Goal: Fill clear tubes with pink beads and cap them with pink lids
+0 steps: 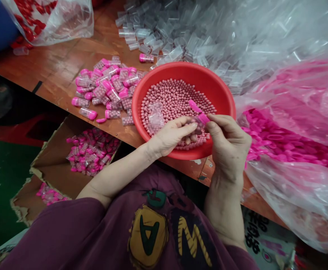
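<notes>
While pink beads (169, 92) are filling much of the red basin (229, 98) on the surface (54, 62), the person's left hand (175, 134) is grasping a small clear vial (199, 125) just above them, and the right hand (228, 140) is pinching a pink flip cap (203, 118) at its mouth, the lid (194, 106) standing open. From where I'm standing, this is looking like the capping step, though the grip is hiding how full the vial is. The next move is probably calling for a steady left grip, a firm push to seat the cap and a press on the lid. Capped vials (110, 86) are lying heaped left of the basin, while loose pink caps (279, 140) are sitting in a plastic bag (299, 191) on the right.
</notes>
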